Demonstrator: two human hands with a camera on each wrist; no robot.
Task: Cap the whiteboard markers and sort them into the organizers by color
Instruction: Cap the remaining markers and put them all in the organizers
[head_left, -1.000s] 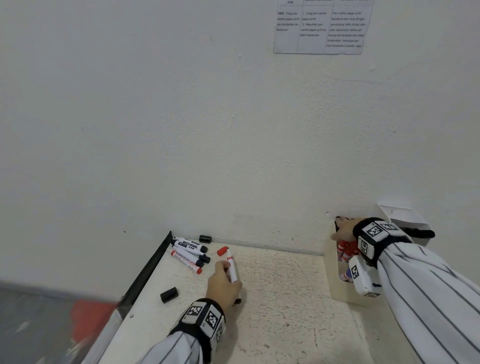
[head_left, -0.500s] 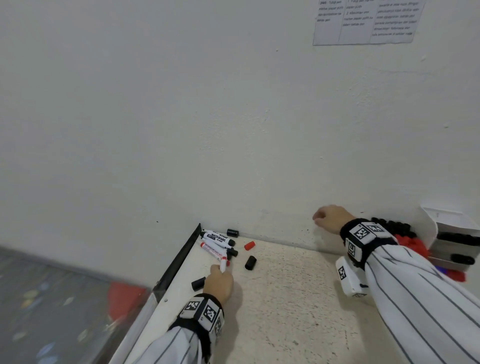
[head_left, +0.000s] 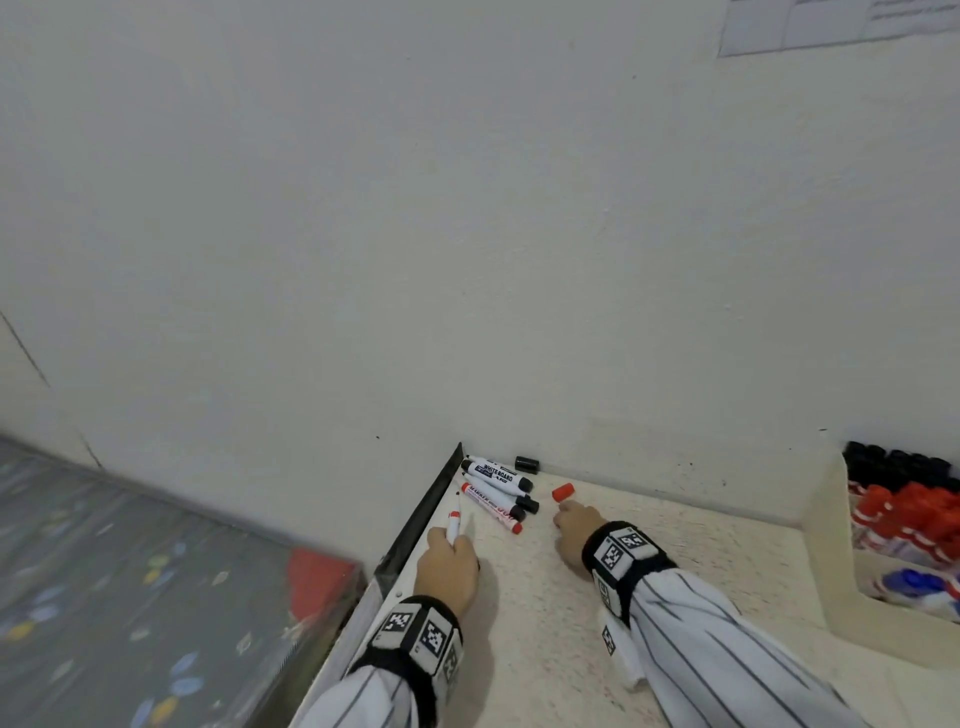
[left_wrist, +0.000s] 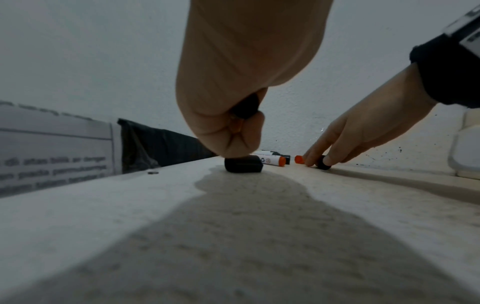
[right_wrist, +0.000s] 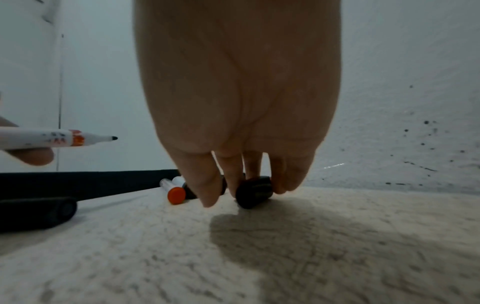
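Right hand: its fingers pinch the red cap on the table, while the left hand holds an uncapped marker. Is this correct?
Not quite: the right wrist view shows the right hand pinching a black cap; the red cap lies just beyond it. The left hand does hold an uncapped marker.

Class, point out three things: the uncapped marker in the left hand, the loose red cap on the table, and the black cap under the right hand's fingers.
uncapped marker (right_wrist: 36, 139), right wrist view, white barrel.
red cap (head_left: 563, 492), head view, its side.
black cap (right_wrist: 254, 191), right wrist view, ribbed side.

An office or classroom corner: instruction sheet (head_left: 836, 23) taped above a marker-strewn desk (head_left: 545, 623).
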